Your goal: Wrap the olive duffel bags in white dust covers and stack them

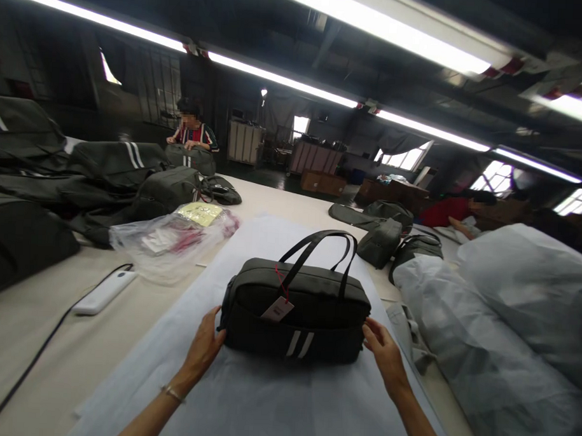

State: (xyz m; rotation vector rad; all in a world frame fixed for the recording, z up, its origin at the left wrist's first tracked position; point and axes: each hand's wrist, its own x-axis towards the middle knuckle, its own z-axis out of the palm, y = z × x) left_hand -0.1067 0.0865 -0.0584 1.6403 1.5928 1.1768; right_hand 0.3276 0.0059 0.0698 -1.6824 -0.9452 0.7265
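A dark grey-green duffel bag [300, 314] stands upright before me, two white stripes low on its front and both handles raised. From one handle a white paper tag [277, 308] hangs by a red string. My left hand [205, 339], with a bracelet at the wrist, grips the bag's left end, its thumb towards the front. At the right end my right hand [384, 351] has its fingers curled against the side. Some fingertips are hidden behind the bag. Beneath it lies a white sheet [246, 407] spread over the table.
Similar bags [116, 164] are piled at the left, others [383, 237] at the back right. A clear plastic bag [175, 239] of tags and a white power strip [104, 293] with a black cord lie left. Wrapped bundles [501, 327] crowd the right. A co-worker [193, 135] handles a bag opposite.
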